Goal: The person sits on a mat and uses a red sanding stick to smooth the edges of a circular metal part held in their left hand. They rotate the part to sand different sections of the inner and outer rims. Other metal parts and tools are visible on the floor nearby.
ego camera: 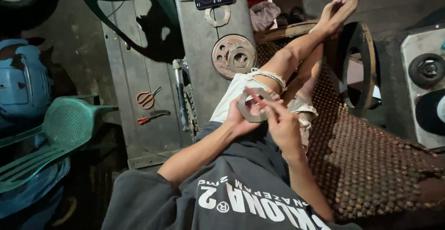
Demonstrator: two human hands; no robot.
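The grey ring-shaped gasket (251, 105) sits over the person's lap, pinched at its near edge by the left hand (241, 118) while the right hand (278, 118), beside it, works its rim with closed fingers, seemingly trimming, which calls for turning the ring steadily.

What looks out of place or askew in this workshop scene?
Nothing looks spilled or broken. The left hand holds a grey ring-shaped gasket, the right hand touching it. Scissors and a red-handled tool lie loose on the metal sheet.
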